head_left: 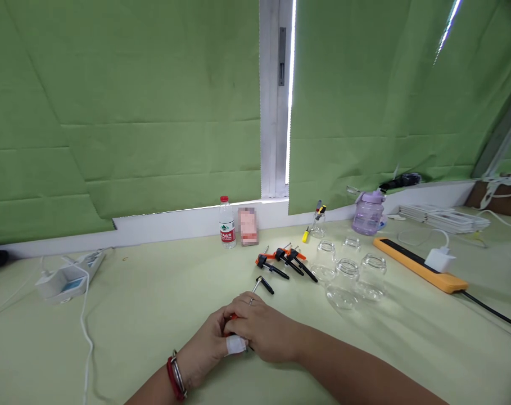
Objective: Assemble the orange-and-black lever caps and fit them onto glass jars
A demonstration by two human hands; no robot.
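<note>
So the pale green tabletop (154, 292) is carrying everything, with the left hand (207, 343) and right hand (266, 326) both curling their fingers snugly around an orange clamp (233, 318), mostly hiding it, just short of some similar clamps (281, 256). Off to the right, a purple jug (367, 215) is sitting behind several clear glass jars (345, 278), and a smaller jar (318, 229) near the back is holding what look like screwdrivers (321, 211). A red-capped bottle (226, 214) is standing further left, showing a red-and-white label (227, 234) with Chinese characters that are too tiny for me to read.
</note>
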